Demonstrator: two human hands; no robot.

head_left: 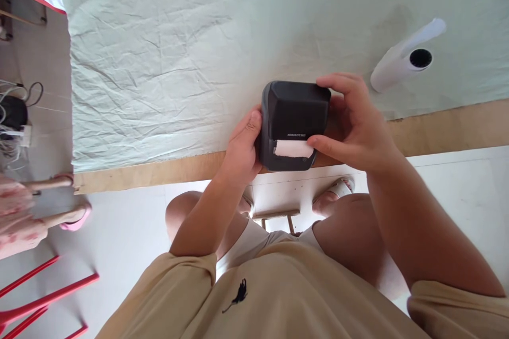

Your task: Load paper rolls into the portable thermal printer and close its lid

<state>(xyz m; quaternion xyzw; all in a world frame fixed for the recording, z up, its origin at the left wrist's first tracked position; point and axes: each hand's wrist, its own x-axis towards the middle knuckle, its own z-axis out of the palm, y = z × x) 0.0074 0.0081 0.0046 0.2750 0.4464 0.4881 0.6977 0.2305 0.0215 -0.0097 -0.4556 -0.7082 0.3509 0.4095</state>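
A black label printer [299, 108] is held over the table's front edge, with a strip of white label paper [293, 148] sticking out of its slot. My left hand [244, 143] grips the printer's left side, the thumb along its edge. On the right, my right hand [353, 122] has its fingers on the printer's far right corner, and its thumb touches the right end of the paper strip. The undersides of both hands are hidden.
A white roll of paper or film [392, 66] with a dark core stands on the cloth-covered table [167, 63] at the right. The table has a wooden front edge [151, 174]. At the left are another person's legs [59, 218], cables [14, 127] and a red frame [47, 296].
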